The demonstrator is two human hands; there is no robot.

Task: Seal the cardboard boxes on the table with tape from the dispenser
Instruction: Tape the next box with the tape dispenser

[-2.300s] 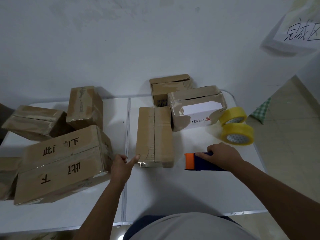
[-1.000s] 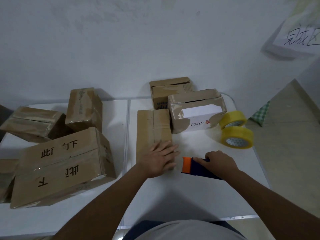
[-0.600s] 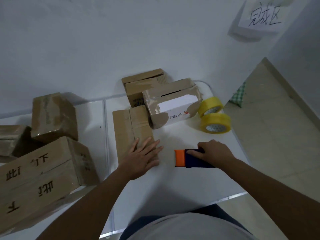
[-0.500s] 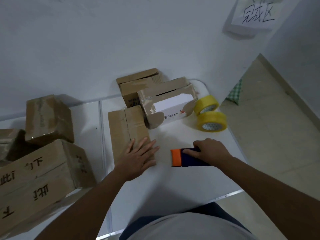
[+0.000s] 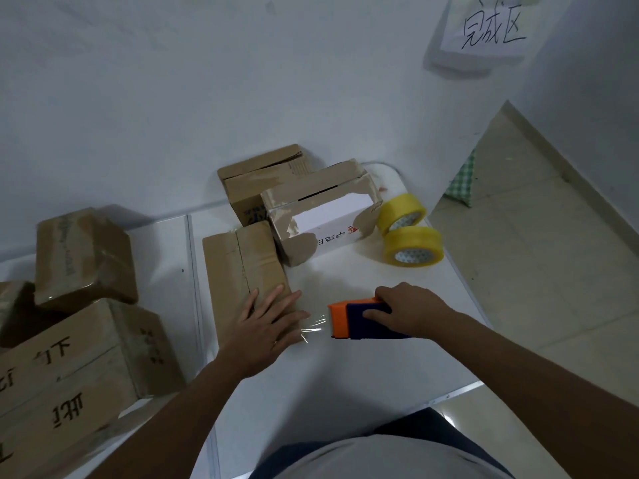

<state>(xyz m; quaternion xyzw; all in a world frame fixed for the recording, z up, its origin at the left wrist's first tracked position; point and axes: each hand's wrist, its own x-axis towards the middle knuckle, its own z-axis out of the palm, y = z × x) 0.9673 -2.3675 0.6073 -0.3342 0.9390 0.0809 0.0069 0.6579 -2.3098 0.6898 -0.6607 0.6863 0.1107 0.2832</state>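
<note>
The flat cardboard box point(image 5: 243, 271) is pressed down by the left hand point(image 5: 266, 326), fingers straight; the tape dispenser point(image 5: 359, 321) is gripped by the right hand point(image 5: 411, 312), with clear tape point(image 5: 313, 324) stretched between.

Flat brown cardboard box point(image 5: 243, 271) lies mid-table point(image 5: 345, 392); left hand point(image 5: 264, 331) flat on its near end. Orange-and-blue tape dispenser point(image 5: 359, 321) just right of it, under right hand point(image 5: 409, 314); clear tape strip point(image 5: 313, 326) between dispenser & box, prob. touching box. Two yellow tape rolls point(image 5: 413, 245) far right. White-sided carton point(image 5: 321, 216) behind flat box; large printed cardboard box point(image 5: 69, 375) near left.
</note>
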